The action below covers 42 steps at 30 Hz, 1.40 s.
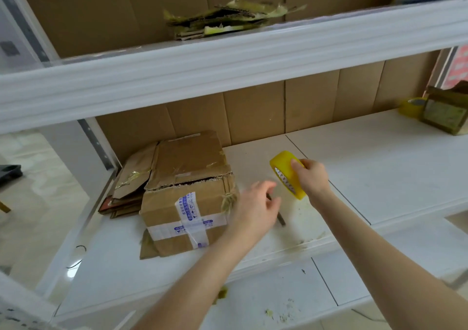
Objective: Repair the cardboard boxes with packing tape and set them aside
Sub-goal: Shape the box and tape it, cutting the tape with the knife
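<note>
Cardboard box: on the white shelf, top edge torn, printed tape crossing its front.
Yellow tape roll: right of the box, gripped by the right grip.
Left grip: just right of the box, fingers loose, holding nothing.
Flattened cardboard: against the box's left side.

The left hand is blurred, so I cannot make out how its fingers lie. It covers much of a thin dark object at its 4 o'clock, and I cannot tell what that is. The right hand hides the far side of the yellow tape roll.

The blue print on the white tape across the cardboard box is too small to read. Flattened cardboard at the box's 9 o'clock is partly hidden behind it.

Far off at 3 o'clock, another box is cut by the frame edge and covers part of another yellow roll.
</note>
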Tool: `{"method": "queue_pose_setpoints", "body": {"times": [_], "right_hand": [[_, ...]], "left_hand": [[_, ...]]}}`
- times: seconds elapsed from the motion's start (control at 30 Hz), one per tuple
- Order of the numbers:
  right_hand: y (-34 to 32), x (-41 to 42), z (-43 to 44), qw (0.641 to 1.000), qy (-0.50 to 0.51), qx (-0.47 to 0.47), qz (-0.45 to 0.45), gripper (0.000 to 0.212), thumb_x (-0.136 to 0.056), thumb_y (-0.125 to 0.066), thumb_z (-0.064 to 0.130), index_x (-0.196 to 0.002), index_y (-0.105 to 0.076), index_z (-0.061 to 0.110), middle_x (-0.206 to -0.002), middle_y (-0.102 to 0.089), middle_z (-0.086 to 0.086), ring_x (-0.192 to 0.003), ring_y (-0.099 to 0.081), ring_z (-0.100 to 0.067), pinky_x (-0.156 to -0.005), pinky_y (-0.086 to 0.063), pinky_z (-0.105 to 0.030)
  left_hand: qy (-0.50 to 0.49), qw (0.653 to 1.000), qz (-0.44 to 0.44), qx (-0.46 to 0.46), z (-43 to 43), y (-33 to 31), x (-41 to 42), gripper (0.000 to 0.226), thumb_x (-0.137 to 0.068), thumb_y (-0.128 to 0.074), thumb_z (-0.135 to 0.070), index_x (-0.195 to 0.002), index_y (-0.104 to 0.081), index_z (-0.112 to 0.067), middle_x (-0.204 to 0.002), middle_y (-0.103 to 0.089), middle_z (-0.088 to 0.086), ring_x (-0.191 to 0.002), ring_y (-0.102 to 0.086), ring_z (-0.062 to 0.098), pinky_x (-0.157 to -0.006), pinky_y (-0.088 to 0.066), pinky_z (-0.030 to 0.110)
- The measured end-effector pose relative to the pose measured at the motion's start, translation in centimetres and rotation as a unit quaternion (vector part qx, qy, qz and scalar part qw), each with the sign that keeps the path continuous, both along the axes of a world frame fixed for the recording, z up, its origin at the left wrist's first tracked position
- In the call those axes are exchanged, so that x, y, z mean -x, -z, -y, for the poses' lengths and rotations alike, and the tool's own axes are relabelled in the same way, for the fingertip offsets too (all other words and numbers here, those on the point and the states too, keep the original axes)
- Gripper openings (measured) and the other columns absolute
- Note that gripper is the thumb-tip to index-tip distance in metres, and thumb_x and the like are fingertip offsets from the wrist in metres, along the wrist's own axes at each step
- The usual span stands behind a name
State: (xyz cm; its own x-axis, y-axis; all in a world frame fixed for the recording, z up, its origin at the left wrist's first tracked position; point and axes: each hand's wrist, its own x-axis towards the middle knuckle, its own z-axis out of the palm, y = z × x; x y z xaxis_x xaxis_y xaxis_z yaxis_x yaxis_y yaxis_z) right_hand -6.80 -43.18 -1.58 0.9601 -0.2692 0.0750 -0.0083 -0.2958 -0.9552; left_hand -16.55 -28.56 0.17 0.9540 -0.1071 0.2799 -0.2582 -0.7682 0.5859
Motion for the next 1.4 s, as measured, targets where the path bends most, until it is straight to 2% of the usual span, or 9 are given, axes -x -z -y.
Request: {"method": "queue_pose_setpoints", "body": {"times": [0.13,0.33,0.43,0.53,0.7,0.8,1.0,1.23,1.4], "right_hand": [[-0.8,1.1,2.0,0.996,-0.026,-0.087,0.021,0.021,-0.094,-0.058,0.025,-0.077,-0.065,0.014,-0.074,-0.058,-0.011,-0.07,-0.052,-0.017,-0.063,-0.044,-0.031],[-4.0,2.4,2.9,0.985,-0.148,-0.071,0.061,0.012,-0.094,-0.06,0.031,-0.095,-0.067,0.022,-0.081,-0.067,0.006,-0.072,-0.062,-0.005,-0.057,-0.047,-0.013],[-6.8,2.7,1.2,0.972,-0.213,0.026,0.097,0.017,-0.094,-0.06,0.033,-0.093,-0.07,0.02,-0.084,-0.07,0.001,-0.077,-0.066,-0.012,-0.062,-0.053,-0.024],[-9.5,2.8,-1.5,0.956,-0.245,0.069,0.147,0.017,-0.092,-0.061,0.034,-0.09,-0.072,0.021,-0.083,-0.071,-0.002,-0.078,-0.067,-0.016,-0.069,-0.054,-0.034],[-12.4,2.4,-5.9,0.923,-0.354,0.082,0.128,0.036,-0.082,-0.073,0.041,-0.114,-0.064,0.028,-0.097,-0.064,0.016,-0.087,-0.062,0.001,-0.07,-0.051,-0.013],[-12.6,2.3,-7.9,0.905,-0.401,0.086,0.116,0.063,-0.072,-0.082,0.038,-0.128,-0.055,0.027,-0.111,-0.061,0.011,-0.098,-0.06,-0.002,-0.079,-0.051,-0.019],[-10.0,1.7,-10.1,0.912,-0.405,-0.035,0.052,0.05,-0.072,-0.083,0.022,-0.113,-0.055,0.022,-0.106,-0.068,0.0,-0.096,-0.067,-0.016,-0.076,-0.054,-0.025],[-11.4,1.0,-12.8,0.91,-0.402,-0.018,0.103,0.048,-0.07,-0.084,0.026,-0.114,-0.065,0.031,-0.098,-0.073,0.009,-0.088,-0.069,-0.003,-0.069,-0.052,-0.013],[-12.3,0.3,-12.8,0.913,-0.369,0.136,0.109,0.054,-0.068,-0.083,0.035,-0.115,-0.058,0.048,-0.1,-0.064,0.018,-0.092,-0.061,0.0,-0.07,-0.047,-0.014]], "left_hand": [[-0.026,0.996,-0.045,0.074,3.3,1.0,-1.9,0.037,-0.093,-0.055,-0.017,-0.129,-0.053,-0.014,-0.121,-0.06,0.003,-0.097,-0.056,0.006,-0.079,-0.035,0.008],[-0.105,0.985,0.037,0.132,1.7,-3.6,-4.9,0.066,-0.089,-0.059,-0.046,-0.143,-0.038,-0.015,-0.138,-0.047,0.005,-0.124,-0.046,0.019,-0.093,-0.036,0.023],[-0.113,0.987,0.019,0.115,-1.6,-6.2,-5.6,0.032,-0.086,-0.063,-0.046,-0.107,-0.068,-0.023,-0.096,-0.067,-0.009,-0.1,-0.062,0.013,-0.07,-0.039,0.011],[-0.149,0.973,0.053,0.166,-5.0,-7.9,-5.0,0.02,-0.085,-0.067,-0.041,-0.073,-0.067,-0.026,-0.068,-0.066,-0.01,-0.071,-0.067,0.011,-0.066,-0.05,0.022],[-0.216,0.941,0.085,0.244,-9.1,-9.1,-3.1,0.022,-0.089,-0.064,-0.035,-0.072,-0.066,-0.021,-0.07,-0.07,-0.001,-0.065,-0.07,0.014,-0.074,-0.059,0.037],[-0.253,0.906,0.087,0.327,-11.5,-9.0,-2.3,0.023,-0.094,-0.059,-0.029,-0.085,-0.068,-0.009,-0.074,-0.07,0.001,-0.065,-0.07,0.013,-0.066,-0.06,0.032],[-0.269,0.813,0.067,0.512,-15.5,-8.3,-0.9,0.023,-0.097,-0.055,-0.021,-0.078,-0.059,-0.009,-0.079,-0.069,0.01,-0.07,-0.071,0.018,-0.054,-0.056,0.024],[-0.27,0.85,0.053,0.448,-19.9,-5.9,-1.2,0.018,-0.097,-0.053,-0.018,-0.08,-0.057,-0.013,-0.071,-0.061,0.007,-0.058,-0.064,0.01,-0.048,-0.052,0.019],[-0.274,0.867,0.036,0.414,-22.1,-5.1,-1.8,0.013,-0.096,-0.055,-0.019,-0.086,-0.059,-0.012,-0.074,-0.062,0.008,-0.056,-0.066,0.008,-0.049,-0.053,0.019]]}}
